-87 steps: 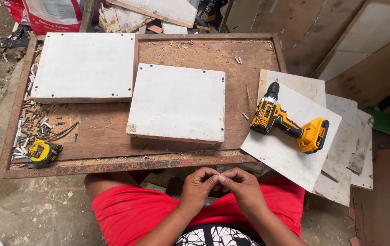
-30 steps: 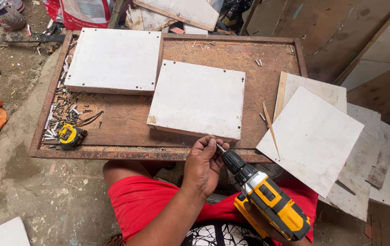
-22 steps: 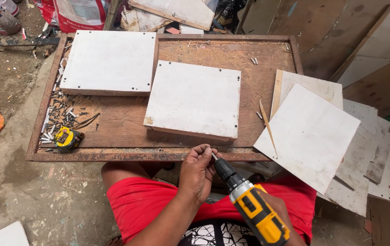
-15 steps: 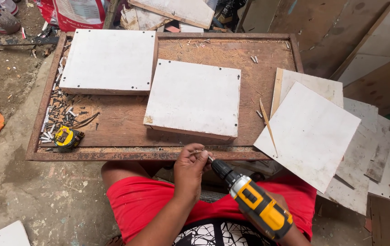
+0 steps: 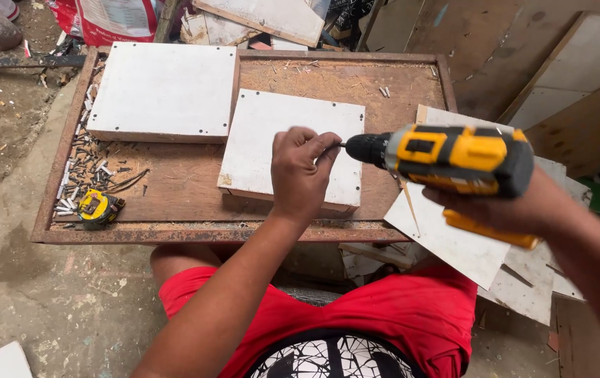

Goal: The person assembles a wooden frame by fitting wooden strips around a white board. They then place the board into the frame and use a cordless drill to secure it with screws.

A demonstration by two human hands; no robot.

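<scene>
Fingertips of left hand (image 5: pixel 301 171) pinched over drill (image 5: pixel 454 162) bit, tip hidden; right hand (image 5: pixel 503 206) mostly behind drill.

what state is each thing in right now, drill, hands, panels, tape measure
drill: lifted off the table, held level, tip pointing left
right hand: wrapped round the drill's handle
left hand: fingertips pinched at the drill's tip
near white panel: lying flat
far white panel: lying flat
tape measure: lying untouched

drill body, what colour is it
The drill is yellow with black parts, held in the right hand; it shows best in the head view.
</scene>
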